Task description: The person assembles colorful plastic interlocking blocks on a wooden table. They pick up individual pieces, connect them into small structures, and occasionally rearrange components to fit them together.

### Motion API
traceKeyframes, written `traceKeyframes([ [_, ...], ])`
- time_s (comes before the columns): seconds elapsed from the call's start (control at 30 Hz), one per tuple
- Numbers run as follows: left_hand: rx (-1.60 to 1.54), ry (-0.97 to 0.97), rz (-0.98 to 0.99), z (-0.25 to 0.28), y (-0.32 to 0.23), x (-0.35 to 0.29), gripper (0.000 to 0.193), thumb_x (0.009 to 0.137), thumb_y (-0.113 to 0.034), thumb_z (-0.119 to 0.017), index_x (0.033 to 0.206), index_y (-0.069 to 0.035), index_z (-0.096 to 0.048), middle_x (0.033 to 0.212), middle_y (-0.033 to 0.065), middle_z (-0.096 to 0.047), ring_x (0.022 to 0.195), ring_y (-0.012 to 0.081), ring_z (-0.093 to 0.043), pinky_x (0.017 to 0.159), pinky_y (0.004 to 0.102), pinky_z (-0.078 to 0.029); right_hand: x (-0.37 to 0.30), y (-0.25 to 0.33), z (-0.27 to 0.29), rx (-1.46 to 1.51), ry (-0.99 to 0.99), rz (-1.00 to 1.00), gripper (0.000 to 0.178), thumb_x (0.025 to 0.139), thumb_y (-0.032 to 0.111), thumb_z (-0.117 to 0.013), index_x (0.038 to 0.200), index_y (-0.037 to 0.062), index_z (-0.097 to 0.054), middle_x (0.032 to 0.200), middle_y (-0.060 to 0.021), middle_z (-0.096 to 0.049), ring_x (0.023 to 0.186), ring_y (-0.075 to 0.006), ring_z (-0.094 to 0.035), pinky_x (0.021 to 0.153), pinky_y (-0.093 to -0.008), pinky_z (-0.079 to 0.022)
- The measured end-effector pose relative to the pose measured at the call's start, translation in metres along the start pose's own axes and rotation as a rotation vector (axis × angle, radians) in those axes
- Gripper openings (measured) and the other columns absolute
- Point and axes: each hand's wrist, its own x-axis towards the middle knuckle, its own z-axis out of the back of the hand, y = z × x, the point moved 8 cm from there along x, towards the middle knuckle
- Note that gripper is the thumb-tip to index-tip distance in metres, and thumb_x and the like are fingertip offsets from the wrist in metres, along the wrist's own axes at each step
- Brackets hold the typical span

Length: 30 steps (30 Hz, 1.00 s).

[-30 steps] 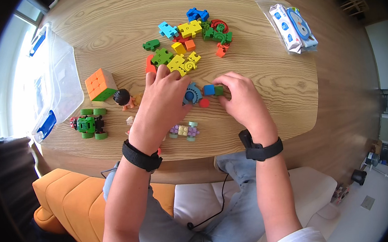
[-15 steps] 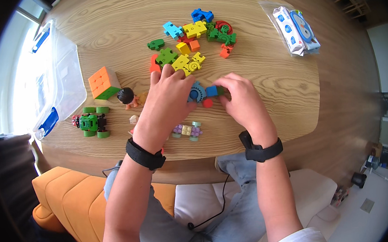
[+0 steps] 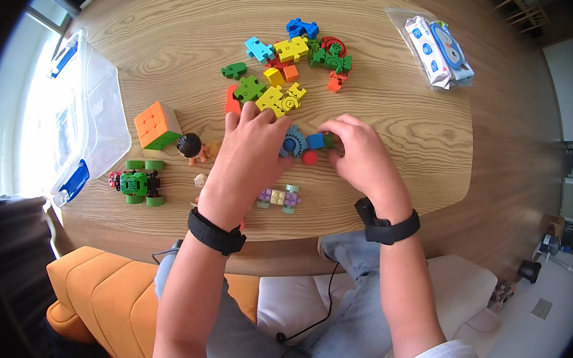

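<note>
My left hand (image 3: 246, 148) is curled with its thumb and fingers round the left side of a blue gear-shaped toy piece (image 3: 292, 144); the palm hides part of that piece. In a pinch, my right hand (image 3: 364, 155) has its fingertips on a small green block (image 3: 328, 140). Between them a blue block (image 3: 314, 141) sits against the green one and beside the gear piece. A red round piece (image 3: 309, 158) lies just below. Yellow number-train pieces (image 3: 279, 100) are right beyond my left fingers. Nearer me stands a purple and cream brick car (image 3: 278, 197).
Several coloured puzzle pieces (image 3: 291, 49) lie farther back. On the left are a cube puzzle (image 3: 157, 125), a dark-haired doll (image 3: 189, 146), a green toy truck (image 3: 136, 183) and a clear bin (image 3: 105, 113). Wipes packs (image 3: 433, 50) lie at the far right.
The whole view has shifted slightly, with the table things a little lower and to the right. Both hands keep nearly the same pose at the blue gear piece and blocks.
</note>
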Motion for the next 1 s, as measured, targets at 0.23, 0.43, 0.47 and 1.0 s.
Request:
traceKeyframes([
  [0.23,-0.04,0.014,0.003,0.005,0.005,-0.002,0.06,0.072,-0.022,-0.09,0.127,-0.006,-0.069,0.119,0.0103,-0.068,0.126,0.0319,-0.052,0.106,0.049,-0.041,0.001,-0.014,0.014,0.06,-0.047,0.002,0.042,0.078,-0.018,-0.057,0.113,0.0004,-0.072,0.103,-0.0174,-0.069,0.088,-0.0306,-0.069,0.076,-0.0388,-0.057],
  [0.43,-0.016,0.03,0.082,0.017,0.014,-0.003,0.062,0.071,-0.02,-0.091,0.127,-0.006,-0.069,0.122,0.01,-0.067,0.126,0.0317,-0.051,0.106,0.0473,-0.04,0.008,-0.028,0.03,0.017,-0.136,-0.035,0.039,0.081,-0.012,-0.058,0.115,0.0003,-0.071,0.105,-0.0161,-0.069,0.086,-0.0282,-0.066,0.076,-0.0382,-0.056],
  [0.47,-0.008,0.033,0.1,0.019,0.017,-0.003,0.062,0.071,-0.02,-0.091,0.127,-0.007,-0.069,0.122,0.0099,-0.067,0.126,0.0316,-0.051,0.107,0.0468,-0.04,0.01,-0.029,0.031,0.004,-0.16,-0.031,0.039,0.081,-0.011,-0.058,0.117,0.0006,-0.07,0.107,-0.0162,-0.069,0.088,-0.0285,-0.066,0.077,-0.0387,-0.056],
  [1.0,-0.013,0.033,-0.008,-0.007,0.006,0.0,0.055,0.069,-0.009,-0.085,0.122,-0.006,-0.071,0.116,0.0077,-0.068,0.124,0.0304,-0.053,0.105,0.0462,-0.043,0.045,-0.04,0.021,-0.1,-0.399,0.012,0.047,0.091,0.003,-0.067,0.138,0.0022,-0.057,0.153,-0.0224,-0.052,0.137,-0.0423,-0.051,0.116,-0.0488,-0.042],
])
